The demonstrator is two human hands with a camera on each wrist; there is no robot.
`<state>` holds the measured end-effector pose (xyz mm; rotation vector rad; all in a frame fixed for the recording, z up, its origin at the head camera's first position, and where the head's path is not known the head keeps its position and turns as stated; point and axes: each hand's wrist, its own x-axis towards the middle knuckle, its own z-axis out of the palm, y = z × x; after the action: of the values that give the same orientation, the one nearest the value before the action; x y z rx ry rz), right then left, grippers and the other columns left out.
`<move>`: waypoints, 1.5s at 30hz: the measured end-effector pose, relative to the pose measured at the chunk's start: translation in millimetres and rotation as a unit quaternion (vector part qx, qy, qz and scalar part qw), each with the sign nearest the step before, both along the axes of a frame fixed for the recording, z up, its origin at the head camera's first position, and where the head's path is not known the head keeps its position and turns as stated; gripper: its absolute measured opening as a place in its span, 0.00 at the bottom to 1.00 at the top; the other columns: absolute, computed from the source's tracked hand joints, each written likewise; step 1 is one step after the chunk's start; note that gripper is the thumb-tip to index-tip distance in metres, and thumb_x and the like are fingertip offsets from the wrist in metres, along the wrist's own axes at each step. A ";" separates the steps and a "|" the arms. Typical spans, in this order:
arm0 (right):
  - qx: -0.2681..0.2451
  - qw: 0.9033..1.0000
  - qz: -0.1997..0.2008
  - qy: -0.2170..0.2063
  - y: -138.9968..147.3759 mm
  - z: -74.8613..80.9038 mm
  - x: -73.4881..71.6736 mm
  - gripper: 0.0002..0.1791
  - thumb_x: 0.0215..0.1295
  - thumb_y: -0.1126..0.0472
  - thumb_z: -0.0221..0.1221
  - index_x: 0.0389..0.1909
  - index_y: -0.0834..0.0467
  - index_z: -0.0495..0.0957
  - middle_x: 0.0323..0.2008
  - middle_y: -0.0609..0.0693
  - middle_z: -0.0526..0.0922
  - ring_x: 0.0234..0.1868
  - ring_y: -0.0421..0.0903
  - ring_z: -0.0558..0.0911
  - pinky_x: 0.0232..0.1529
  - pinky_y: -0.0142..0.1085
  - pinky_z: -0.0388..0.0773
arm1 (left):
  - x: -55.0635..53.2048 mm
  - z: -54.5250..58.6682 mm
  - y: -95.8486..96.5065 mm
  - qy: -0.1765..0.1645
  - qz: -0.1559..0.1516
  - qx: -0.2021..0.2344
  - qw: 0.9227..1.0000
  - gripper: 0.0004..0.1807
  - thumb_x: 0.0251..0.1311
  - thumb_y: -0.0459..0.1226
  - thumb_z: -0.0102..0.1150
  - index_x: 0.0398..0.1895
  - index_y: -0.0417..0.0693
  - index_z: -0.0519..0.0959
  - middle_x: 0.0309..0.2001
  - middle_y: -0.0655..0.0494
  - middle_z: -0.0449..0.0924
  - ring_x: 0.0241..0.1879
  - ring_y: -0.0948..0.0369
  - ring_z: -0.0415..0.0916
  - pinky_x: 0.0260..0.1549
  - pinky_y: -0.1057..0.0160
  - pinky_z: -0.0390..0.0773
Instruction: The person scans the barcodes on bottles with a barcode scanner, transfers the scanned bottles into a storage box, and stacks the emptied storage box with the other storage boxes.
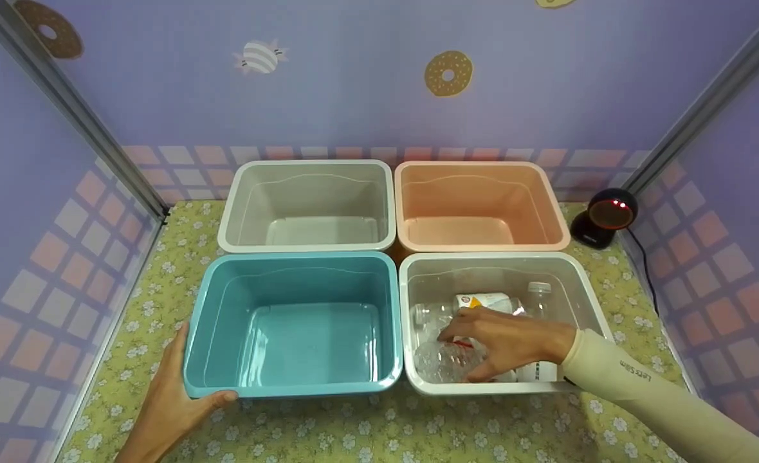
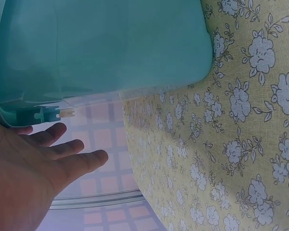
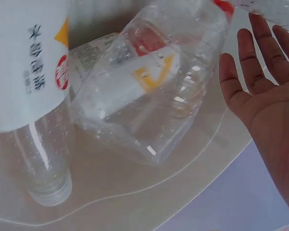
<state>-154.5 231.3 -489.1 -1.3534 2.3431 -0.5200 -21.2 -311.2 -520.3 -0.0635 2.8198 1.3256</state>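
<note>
My left hand rests at the front left corner of a blue plastic tub, its thumb by the front rim. Extended fingers show below the rim against the tub's outer wall in the left wrist view. My right hand reaches into a white tub, fingers spread over a clear plastic bottle. In the right wrist view the palm faces the camera, fingers fairly straight. Beside them lie a clear bottle with a red cap and a white-labelled bottle.
Behind stand a grey tub and an orange tub, rims close to the front pair. A black scanner-like device with red lights sits at the right, its cable trailing. Walls enclose the flowered tablecloth on three sides.
</note>
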 end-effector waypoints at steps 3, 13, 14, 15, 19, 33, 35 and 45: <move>-0.007 1.000 0.005 -0.004 -5.7 2.9 -0.5 0.34 0.61 0.48 0.79 0.68 0.52 0.84 0.58 0.45 0.87 0.53 0.46 0.84 0.54 0.41 0.85 | -0.5 0.3 0.2 -0.007 0.000 0.000 1.000 0.79 0.55 0.46 0.86 0.92 0.47 0.30 0.85 0.24 0.43 0.75 0.22 0.57 0.63 0.15 0.64; 0.042 0.999 0.013 0.020 -24.7 15.1 0.6 0.38 0.59 0.48 0.77 0.71 0.53 0.82 0.58 0.46 0.88 0.58 0.46 0.83 0.59 0.45 0.83 | -1.3 0.4 0.1 -0.022 0.003 -0.003 1.000 0.79 0.57 0.47 0.85 0.92 0.48 0.28 0.85 0.24 0.41 0.76 0.22 0.56 0.64 0.14 0.62; 0.046 0.999 0.013 0.020 -26.0 16.1 0.7 0.37 0.59 0.48 0.77 0.70 0.53 0.82 0.57 0.46 0.88 0.58 0.46 0.83 0.59 0.45 0.83 | -1.2 0.2 0.0 -0.021 0.003 -0.002 1.000 0.79 0.56 0.46 0.86 0.92 0.48 0.28 0.85 0.24 0.42 0.76 0.22 0.56 0.64 0.14 0.62; 0.050 0.998 0.014 0.022 -27.1 17.0 0.9 0.36 0.59 0.48 0.77 0.69 0.53 0.83 0.57 0.46 0.87 0.58 0.46 0.83 0.60 0.45 0.83 | -1.1 0.0 0.0 -0.020 0.004 -0.001 1.000 0.79 0.56 0.46 0.86 0.92 0.48 0.29 0.85 0.24 0.42 0.76 0.22 0.56 0.64 0.13 0.62; 0.054 0.998 0.007 0.031 -27.7 20.3 1.2 0.31 0.60 0.46 0.77 0.62 0.53 0.84 0.53 0.46 0.87 0.53 0.44 0.83 0.57 0.43 0.84 | -1.7 -0.6 0.4 -0.016 0.006 0.004 1.000 0.80 0.55 0.46 0.87 0.92 0.48 0.29 0.85 0.24 0.43 0.76 0.22 0.57 0.65 0.14 0.61; 0.033 0.997 -0.043 0.054 2.4 59.0 2.6 0.38 0.59 0.52 0.75 0.70 0.55 0.77 0.51 0.46 0.84 0.42 0.40 0.82 0.41 0.37 0.85 | 0.0 -1.8 1.1 -0.002 0.006 0.002 1.000 0.78 0.56 0.46 0.85 0.92 0.47 0.30 0.85 0.24 0.43 0.76 0.22 0.55 0.65 0.13 0.60; 0.051 0.996 -0.060 0.049 11.0 64.4 3.0 0.38 0.57 0.51 0.76 0.68 0.54 0.77 0.49 0.46 0.82 0.40 0.41 0.81 0.38 0.37 0.84 | -0.1 -2.0 1.1 -0.001 0.006 0.000 1.000 0.78 0.56 0.46 0.85 0.92 0.47 0.30 0.85 0.24 0.42 0.76 0.21 0.55 0.65 0.13 0.59; 0.128 0.985 -0.094 0.065 38.6 85.1 9.7 0.36 0.48 0.56 0.79 0.59 0.53 0.75 0.51 0.47 0.82 0.49 0.49 0.81 0.53 0.53 0.83 | -0.5 -1.0 -1.3 -0.029 0.008 -0.018 0.999 0.78 0.58 0.49 0.84 0.92 0.48 0.29 0.86 0.23 0.41 0.76 0.20 0.55 0.64 0.13 0.60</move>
<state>-144.8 269.8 -404.0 -1.0845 2.5552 -0.1780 -21.7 -312.5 -521.3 -0.1240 2.8011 1.2541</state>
